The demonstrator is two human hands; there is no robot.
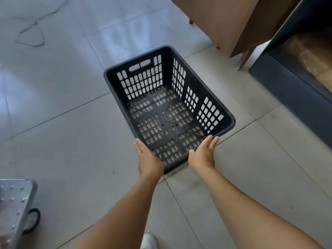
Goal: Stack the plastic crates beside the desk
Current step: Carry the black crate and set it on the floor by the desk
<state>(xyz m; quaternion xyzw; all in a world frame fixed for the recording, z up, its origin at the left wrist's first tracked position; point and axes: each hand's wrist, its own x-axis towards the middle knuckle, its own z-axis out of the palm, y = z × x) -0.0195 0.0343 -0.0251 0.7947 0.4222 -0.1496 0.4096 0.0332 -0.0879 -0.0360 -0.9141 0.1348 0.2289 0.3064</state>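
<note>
One black plastic crate (168, 108) is on the tiled floor (62, 141), and there is nothing inside it. Its long axis goes from the person away toward the upper left, and the far short wall has a handle slot (139, 65). The left hand (148, 159) and right hand (203, 155) are flat and spread at the near end, touching its corners. A wooden desk (231, 20) stands near, beyond the crate on the right.
</note>
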